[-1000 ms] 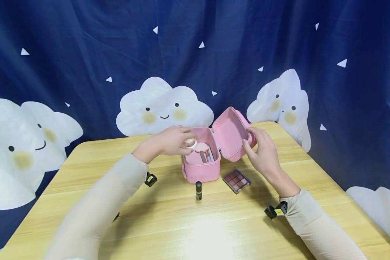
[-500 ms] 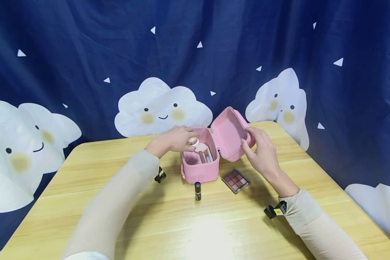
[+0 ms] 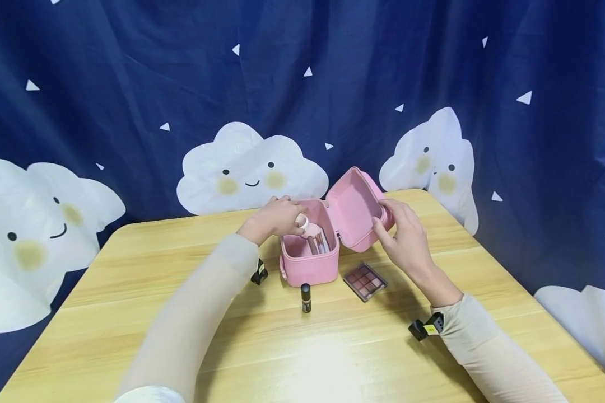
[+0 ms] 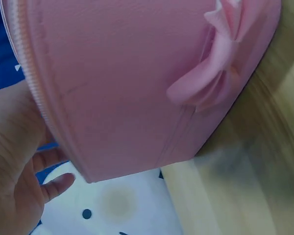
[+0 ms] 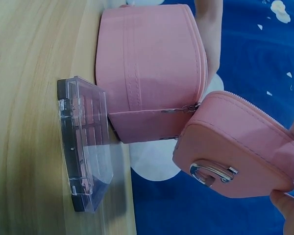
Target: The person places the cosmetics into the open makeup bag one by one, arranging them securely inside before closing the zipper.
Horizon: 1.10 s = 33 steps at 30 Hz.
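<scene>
The left hand is at the left side of the case, thumb and fingers seemingly pinching a white ring (jar or cap, I cannot tell). A loose pinch could drop it onto the pink disc close by. In front of the case, the tube appears to stand upright on the table; a low sweep of the left sleeve might topple it. Inside, the sticks lean beside the disc and could be knocked askew by a bump. Farther right, the lid tilts outward, its edge held by the right hand; a hard pull could drag the case round into the palette, which lies flat nearby.
</scene>
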{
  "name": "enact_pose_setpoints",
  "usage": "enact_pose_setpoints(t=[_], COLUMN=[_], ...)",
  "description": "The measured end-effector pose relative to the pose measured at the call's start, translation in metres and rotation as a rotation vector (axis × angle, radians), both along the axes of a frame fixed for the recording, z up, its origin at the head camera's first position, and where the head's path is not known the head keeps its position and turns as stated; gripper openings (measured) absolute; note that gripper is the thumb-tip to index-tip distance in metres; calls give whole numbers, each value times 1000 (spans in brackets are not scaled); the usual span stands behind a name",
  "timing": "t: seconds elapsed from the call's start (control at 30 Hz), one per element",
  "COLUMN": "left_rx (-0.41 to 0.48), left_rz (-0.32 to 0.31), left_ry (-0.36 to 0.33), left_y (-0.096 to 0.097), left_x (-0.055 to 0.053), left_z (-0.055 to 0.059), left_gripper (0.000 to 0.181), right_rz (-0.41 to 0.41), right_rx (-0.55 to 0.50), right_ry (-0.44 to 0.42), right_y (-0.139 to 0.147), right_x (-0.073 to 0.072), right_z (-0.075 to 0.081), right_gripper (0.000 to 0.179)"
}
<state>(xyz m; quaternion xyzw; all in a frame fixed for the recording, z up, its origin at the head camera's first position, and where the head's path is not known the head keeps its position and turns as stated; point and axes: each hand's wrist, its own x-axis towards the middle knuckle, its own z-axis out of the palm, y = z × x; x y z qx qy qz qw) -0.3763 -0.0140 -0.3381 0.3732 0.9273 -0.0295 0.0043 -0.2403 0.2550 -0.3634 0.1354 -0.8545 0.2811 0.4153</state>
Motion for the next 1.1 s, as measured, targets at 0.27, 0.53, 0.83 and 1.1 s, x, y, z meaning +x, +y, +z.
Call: enact_pose_setpoints(t=[0.27,0.53,0.83,1.1], left_rx=[55,56,-123,-224], left_rz=[106,191,235,235], left_ry=[-13,-24,45,112], left_y=[1,9,20,26], left_x=[-7,-7,-8,-13], left_z=[-10,-14,-23,-32], left_gripper=[42,17,25,20], right_rz=[3,5,4,4], right_rx=[3,7,5,-2], right_ry=[15,11,15,21], right_y=[1,1,1,0], right_x=[-1,-1,-2,1], right_z=[1,1,-2,-1], right_gripper=[40,41,40,39])
